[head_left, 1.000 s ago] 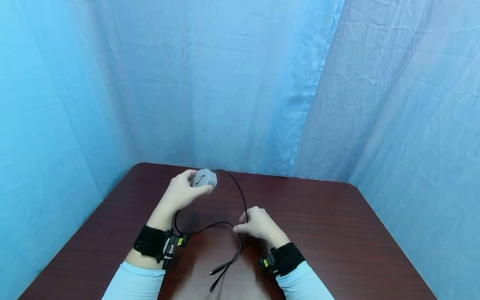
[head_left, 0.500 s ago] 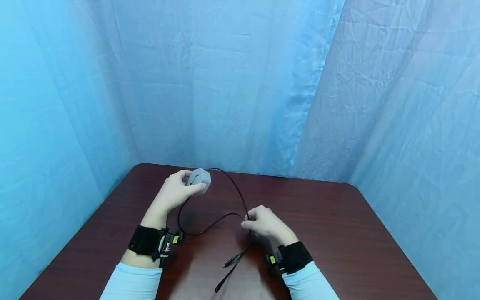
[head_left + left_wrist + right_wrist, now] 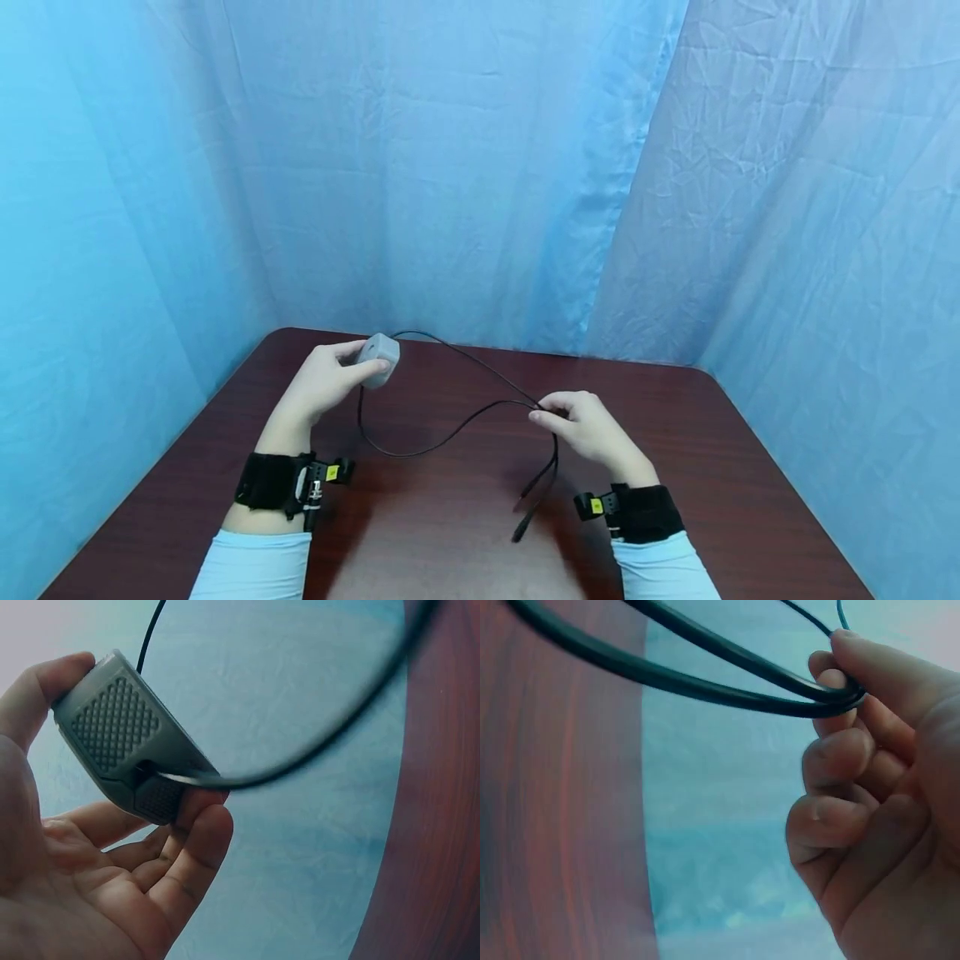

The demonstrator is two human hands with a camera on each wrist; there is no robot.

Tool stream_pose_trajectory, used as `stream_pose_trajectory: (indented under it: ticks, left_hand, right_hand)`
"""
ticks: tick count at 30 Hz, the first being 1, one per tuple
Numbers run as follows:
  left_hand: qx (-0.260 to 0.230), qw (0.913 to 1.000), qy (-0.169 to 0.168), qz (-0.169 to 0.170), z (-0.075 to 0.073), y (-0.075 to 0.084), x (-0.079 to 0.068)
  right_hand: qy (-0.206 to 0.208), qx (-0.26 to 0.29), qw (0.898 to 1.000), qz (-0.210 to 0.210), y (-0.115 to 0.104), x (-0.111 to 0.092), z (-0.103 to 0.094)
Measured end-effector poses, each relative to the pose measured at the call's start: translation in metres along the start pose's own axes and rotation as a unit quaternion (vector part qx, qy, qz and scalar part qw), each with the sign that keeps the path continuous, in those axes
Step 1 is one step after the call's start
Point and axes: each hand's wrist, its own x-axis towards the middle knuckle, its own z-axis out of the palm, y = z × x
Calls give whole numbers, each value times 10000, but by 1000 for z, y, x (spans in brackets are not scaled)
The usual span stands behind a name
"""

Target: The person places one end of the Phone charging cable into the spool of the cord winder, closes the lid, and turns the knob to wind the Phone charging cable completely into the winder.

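Observation:
My left hand grips a grey angular cable reel between thumb and fingers, above the left part of the table. Textured pads and a side slot show on the reel's casing in the left wrist view, where a black cable comes out of the slot. From the reel, two cable runs arc across to my right hand, which pinches them together between thumb and fingers. Below that pinch both cable ends dangle, one tipped with a dark connector. In the right wrist view the remaining fingers are curled.
A dark reddish-brown table lies under both hands. Light blue curtains hang behind it and along both sides. Each wrist wears a black strap with a small camera.
My right hand has moved right and away from me with the pinched cable, and the dangling ends went along. The left hand shifted left with the reel. The cable runs between them are stretched wider.

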Motion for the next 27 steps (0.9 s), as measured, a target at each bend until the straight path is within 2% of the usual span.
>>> stream_pose_trajectory:
  ticks: [5, 17, 27]
  left_hand:
    - [-64, 9999, 106, 45, -9, -4, -2]
    - [-230, 9994, 220, -137, -29, -8, -8]
    - [-404, 9977, 393, -382, -40, -9, -14]
  right_hand:
    - [337, -215, 9992, 1, 9, -7, -13]
    - [-141, -116, 9994, 279, 32, -28, -41]
    - [-219, -100, 9987, 447, 46, -43, -60]
